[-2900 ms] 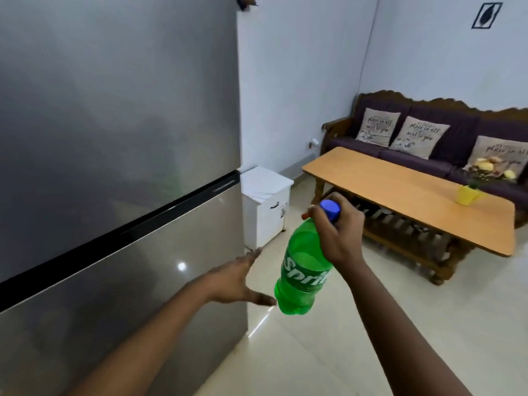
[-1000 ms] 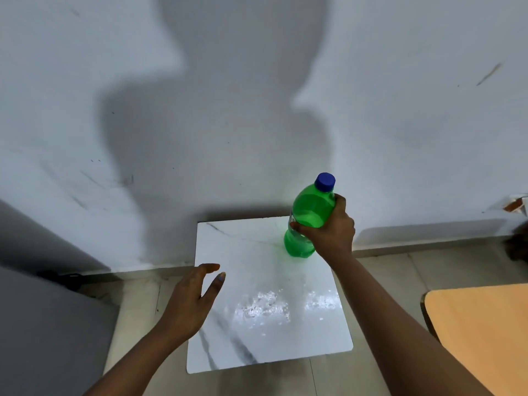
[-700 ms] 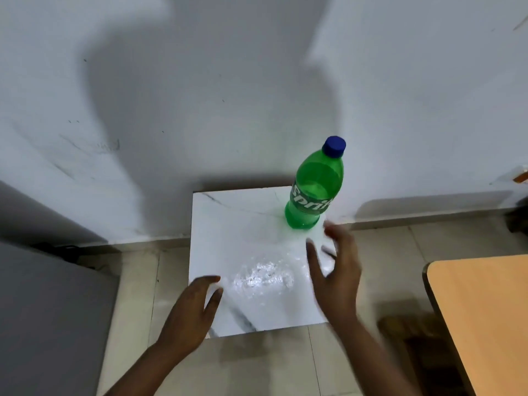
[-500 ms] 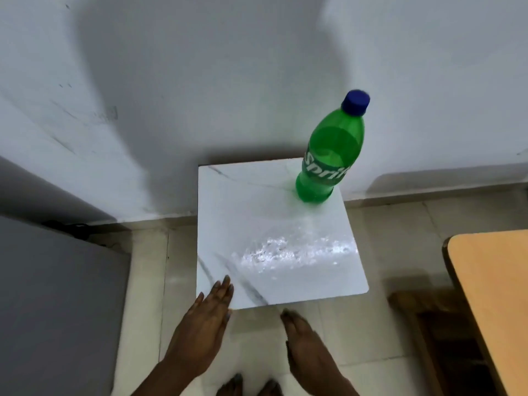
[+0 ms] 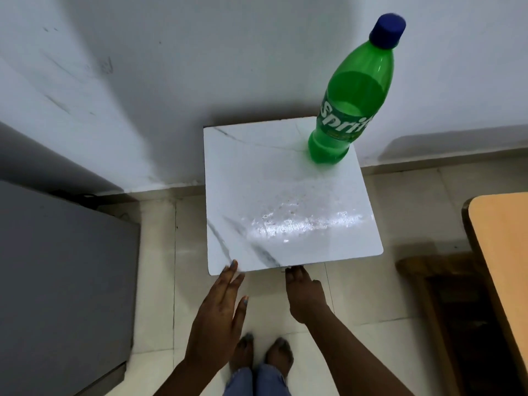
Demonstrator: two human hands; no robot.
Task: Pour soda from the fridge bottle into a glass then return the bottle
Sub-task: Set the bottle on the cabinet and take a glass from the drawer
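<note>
Both of your hands are empty, down at the near edge of the white marble-patterned cabinet top (image 5: pixel 274 195). Your left hand (image 5: pixel 218 315) is flat, palm down, fingers straight and held close together with the thumb a little apart; the fingertips (image 5: pixel 233 264) just overlap the near left corner of the top. Whether they rest on it or hang just above it cannot be told. Your right hand (image 5: pixel 304 295) reaches under the near edge, just right of the left hand — its fingertips are hidden beneath the slab, so how far they are curled, and whether they have hold of anything there, cannot be told.

The green Sprite bottle (image 5: pixel 351 101) stands on its base at the far right corner of the top, close to the white wall (image 5: pixel 200 67), well apart from both hands. Its blue cap (image 5: pixel 388 30) is on, and the liquid level shows at about the top of the label. The wide lens makes it appear to lean right.

To the left a grey fridge side (image 5: pixel 63 281) fills the frame edge; to the right the corner of a wooden table (image 5: pixel 505 252) comes in, with a darker wooden frame below it. Between your forearms, on the pale tiled floor (image 5: pixel 400 210), your bare feet (image 5: pixel 263 355) and the hems of blue jeans show — directly under the camera.
</note>
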